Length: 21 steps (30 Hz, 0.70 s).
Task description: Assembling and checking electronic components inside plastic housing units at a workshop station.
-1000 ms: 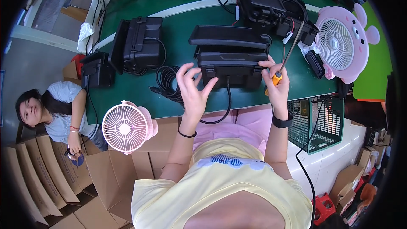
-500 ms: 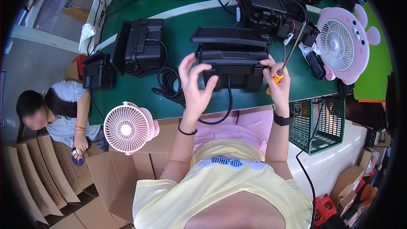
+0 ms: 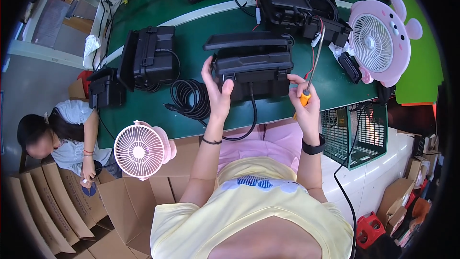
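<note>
A black plastic case [image 3: 253, 69] with latches along its front stands at the green table's near side. Its flat black panel [image 3: 247, 40] is raised above the body, and a black cable runs down from the front. My left hand [image 3: 219, 97] grips the case's left end, thumb in front and fingers round the side. In my right hand [image 3: 306, 108] is a screwdriver [image 3: 304, 98] with an orange handle, its long metal shaft pointing up and away. The fingertips of that hand are close to the case's right front corner; whether they touch it I cannot tell.
Left of the case lie a coiled black cable [image 3: 187, 100] and another black case [image 3: 155, 55]. A white fan [image 3: 139, 151] stands at the near left edge, a pink fan [image 3: 371, 43] at right. A green crate [image 3: 357, 136] sits below. A person [image 3: 72, 136] is at far left.
My left fingers have closed round the case's left end, and its thumb has moved onto the front. My right hand has moved slightly down from the case's corner with the screwdriver.
</note>
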Available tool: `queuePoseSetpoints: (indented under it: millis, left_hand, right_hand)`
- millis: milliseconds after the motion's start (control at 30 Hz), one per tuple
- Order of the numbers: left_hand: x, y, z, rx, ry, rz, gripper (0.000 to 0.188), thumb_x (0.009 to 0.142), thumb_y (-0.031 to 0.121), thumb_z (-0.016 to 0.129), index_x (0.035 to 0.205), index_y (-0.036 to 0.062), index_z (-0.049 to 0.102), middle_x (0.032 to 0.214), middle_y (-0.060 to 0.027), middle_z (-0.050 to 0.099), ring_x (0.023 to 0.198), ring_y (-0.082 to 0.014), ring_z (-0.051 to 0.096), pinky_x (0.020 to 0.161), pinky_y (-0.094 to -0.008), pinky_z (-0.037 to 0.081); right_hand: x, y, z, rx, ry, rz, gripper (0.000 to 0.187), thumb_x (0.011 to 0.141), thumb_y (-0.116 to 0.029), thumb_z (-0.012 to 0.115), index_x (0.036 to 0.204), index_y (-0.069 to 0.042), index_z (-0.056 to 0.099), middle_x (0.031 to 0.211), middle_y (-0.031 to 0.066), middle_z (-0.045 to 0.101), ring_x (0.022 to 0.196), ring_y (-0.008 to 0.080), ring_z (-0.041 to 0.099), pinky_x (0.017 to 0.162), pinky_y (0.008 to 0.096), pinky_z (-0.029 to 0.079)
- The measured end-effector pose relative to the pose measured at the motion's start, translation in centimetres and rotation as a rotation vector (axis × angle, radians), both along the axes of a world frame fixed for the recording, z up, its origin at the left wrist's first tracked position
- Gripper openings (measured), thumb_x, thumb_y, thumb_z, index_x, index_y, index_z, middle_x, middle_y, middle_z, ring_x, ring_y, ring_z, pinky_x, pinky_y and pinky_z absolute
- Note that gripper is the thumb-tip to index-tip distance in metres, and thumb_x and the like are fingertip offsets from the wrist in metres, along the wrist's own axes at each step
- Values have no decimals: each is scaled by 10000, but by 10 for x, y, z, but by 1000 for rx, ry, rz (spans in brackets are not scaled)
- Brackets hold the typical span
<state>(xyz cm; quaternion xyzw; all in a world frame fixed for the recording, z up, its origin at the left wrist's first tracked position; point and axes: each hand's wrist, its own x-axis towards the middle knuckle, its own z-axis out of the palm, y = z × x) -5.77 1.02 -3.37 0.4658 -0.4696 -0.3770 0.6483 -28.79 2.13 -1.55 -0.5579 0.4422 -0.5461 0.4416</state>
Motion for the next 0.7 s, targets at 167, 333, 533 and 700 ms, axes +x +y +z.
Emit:
queuePoseSetpoints:
  millis: [167,333,533,700]
  left_hand:
    - [-6,24,6,76,78,156,872,880,449,666,1510,33,230,1439,-183,344,1334,-289,368,1137,-399,264]
    - [-10,36,17,101,172,167,831,910,386,667,1525,59,215,1443,-183,350,1333,-274,365,1139,-389,256]
    - [-5,36,18,166,213,156,787,934,302,652,1533,68,199,1446,-175,346,1322,-263,374,1138,-380,259]
    - [-7,39,18,133,179,132,814,919,309,667,1538,71,194,1451,-178,337,1319,-264,381,1136,-382,266]
  right_hand:
    - [0,0,17,144,-471,232,269,820,128,565,835,-102,427,1335,196,583,1144,188,577,984,297,440]
    - [20,-13,19,-99,-19,147,241,838,92,607,812,-77,438,1317,166,617,1138,206,599,983,321,457]
    - [36,-22,24,-254,226,-29,266,817,63,697,782,-35,452,1214,130,681,952,185,664,847,293,525]
    - [41,-36,34,-153,-78,-153,279,848,37,716,808,-33,449,1026,132,725,871,139,668,797,275,541]
